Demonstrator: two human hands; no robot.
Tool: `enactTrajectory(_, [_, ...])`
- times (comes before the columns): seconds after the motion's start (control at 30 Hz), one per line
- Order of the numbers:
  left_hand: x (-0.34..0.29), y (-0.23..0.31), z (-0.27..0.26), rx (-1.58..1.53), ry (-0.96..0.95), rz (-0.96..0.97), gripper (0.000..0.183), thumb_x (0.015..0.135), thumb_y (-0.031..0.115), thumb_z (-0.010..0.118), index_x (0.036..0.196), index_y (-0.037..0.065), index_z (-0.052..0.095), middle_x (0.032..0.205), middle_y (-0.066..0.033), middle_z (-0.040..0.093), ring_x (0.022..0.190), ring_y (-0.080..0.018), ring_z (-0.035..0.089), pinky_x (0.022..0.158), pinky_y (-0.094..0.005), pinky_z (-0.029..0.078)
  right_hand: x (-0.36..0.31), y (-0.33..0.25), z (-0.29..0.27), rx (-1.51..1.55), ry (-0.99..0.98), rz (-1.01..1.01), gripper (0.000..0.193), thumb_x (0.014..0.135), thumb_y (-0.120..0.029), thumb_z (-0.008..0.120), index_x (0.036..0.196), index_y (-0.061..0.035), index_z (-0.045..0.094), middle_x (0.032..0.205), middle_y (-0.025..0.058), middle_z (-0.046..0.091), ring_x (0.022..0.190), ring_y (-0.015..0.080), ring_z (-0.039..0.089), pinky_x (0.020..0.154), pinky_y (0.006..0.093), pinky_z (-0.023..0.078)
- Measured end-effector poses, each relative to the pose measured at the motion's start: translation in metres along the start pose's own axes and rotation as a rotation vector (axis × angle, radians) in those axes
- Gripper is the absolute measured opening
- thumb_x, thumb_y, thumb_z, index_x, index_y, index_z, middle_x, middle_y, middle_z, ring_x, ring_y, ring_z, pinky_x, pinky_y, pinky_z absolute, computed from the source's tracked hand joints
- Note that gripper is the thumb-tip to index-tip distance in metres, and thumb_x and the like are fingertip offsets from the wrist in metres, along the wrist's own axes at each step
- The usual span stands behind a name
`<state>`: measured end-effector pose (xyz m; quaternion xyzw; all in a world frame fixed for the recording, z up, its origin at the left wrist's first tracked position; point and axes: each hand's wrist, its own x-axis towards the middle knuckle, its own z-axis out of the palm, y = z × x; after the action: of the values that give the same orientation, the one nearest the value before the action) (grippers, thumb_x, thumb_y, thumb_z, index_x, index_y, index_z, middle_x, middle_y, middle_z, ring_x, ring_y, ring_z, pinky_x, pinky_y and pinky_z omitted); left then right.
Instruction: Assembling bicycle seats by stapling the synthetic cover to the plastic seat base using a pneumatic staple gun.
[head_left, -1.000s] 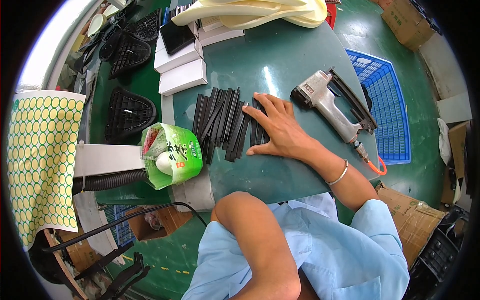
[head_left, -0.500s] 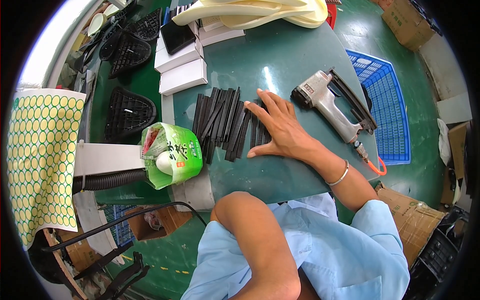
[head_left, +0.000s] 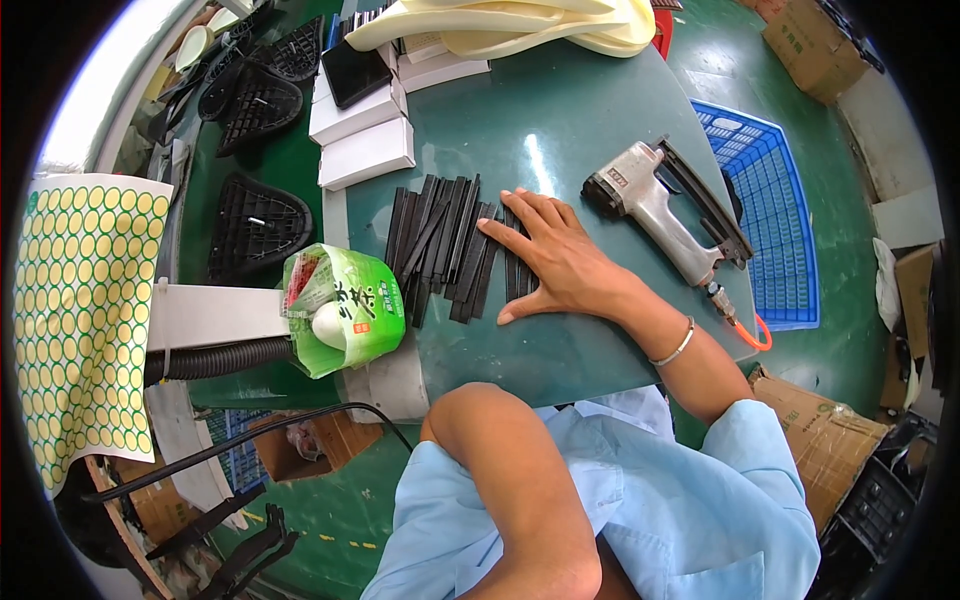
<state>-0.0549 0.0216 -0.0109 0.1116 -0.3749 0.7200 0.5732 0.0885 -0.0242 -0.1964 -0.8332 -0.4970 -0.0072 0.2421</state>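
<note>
My right hand [head_left: 565, 262] lies palm down on the green table, fingers spread, over part of a bunch of thin black strips that look like staple sticks [head_left: 440, 235]. Its index finger touches the strips at the middle of the bunch, and several strips lie partly hidden under the palm. The larger part of the bunch lies just left of the hand, some strips crossing others. To the right of the hand rests a silver and black air staple gun [head_left: 665, 205] with an orange hose. My left arm is bent near the table's front edge; its hand is out of view.
Left of the strips stands an open green packet [head_left: 365, 310] on a white arm. White boxes [head_left: 365, 157] with a black phone [head_left: 355, 75] lie behind, near cream foam pieces [head_left: 540, 25]. Black moulded pads [head_left: 258, 225] are at left, a blue basket [head_left: 770, 215] at right.
My right hand has shifted slightly; its index finger has moved left and down onto the strips, and the other fingertips have drawn in towards me.
</note>
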Motion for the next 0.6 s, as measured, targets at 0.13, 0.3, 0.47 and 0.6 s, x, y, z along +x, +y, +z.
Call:
enactTrajectory(0.13, [-0.0013,-0.0033,-0.0002,-0.013,0.003,0.02,0.022,0.083,0.0,0.058,0.105,-0.003,0.055,0.107,-0.0106,0.053,0.107,-0.0261,0.047,0.1,-0.0437,0.035,0.0011,-0.0022,0.0001,0.02,-0.022,0.016,0.1,0.06,-0.065,0.072,0.138,-0.0121,0.039,0.142,0.0237,0.03,0.133,0.0407,0.026,0.108,0.0481,0.023])
enactTrajectory(0.3, [-0.0018,-0.0019,-0.0002,-0.008,-0.008,-0.005,0.022,0.083,0.0,0.058,0.104,-0.003,0.056,0.106,-0.0105,0.052,0.106,-0.0259,0.047,0.1,-0.0438,0.035,0.0004,-0.0018,0.0009,0.027,-0.008,0.014,0.097,0.062,-0.064,0.071,0.137,-0.0116,0.04,0.141,0.0233,0.031,0.131,0.0401,0.027,0.107,0.0484,0.024])
enactTrajectory(0.47, [-0.0021,-0.0015,0.0003,0.017,-0.008,-0.002,0.021,0.083,0.0,0.058,0.104,-0.003,0.056,0.106,-0.0102,0.052,0.106,-0.0258,0.047,0.1,-0.0436,0.035,-0.0007,-0.0027,0.0014,0.034,0.008,0.014,0.097,0.062,-0.063,0.071,0.137,-0.0108,0.04,0.141,0.0229,0.031,0.131,0.0396,0.027,0.106,0.0482,0.024])
enactTrajectory(0.6, [-0.0018,-0.0014,0.0002,-0.017,-0.006,-0.017,0.021,0.084,0.0,0.057,0.104,-0.003,0.055,0.105,-0.0101,0.052,0.105,-0.0257,0.047,0.1,-0.0432,0.035,-0.0006,-0.003,0.0009,0.028,-0.007,0.023,0.1,0.06,-0.064,0.072,0.137,-0.0102,0.04,0.141,0.0233,0.03,0.131,0.0395,0.027,0.106,0.0483,0.023])
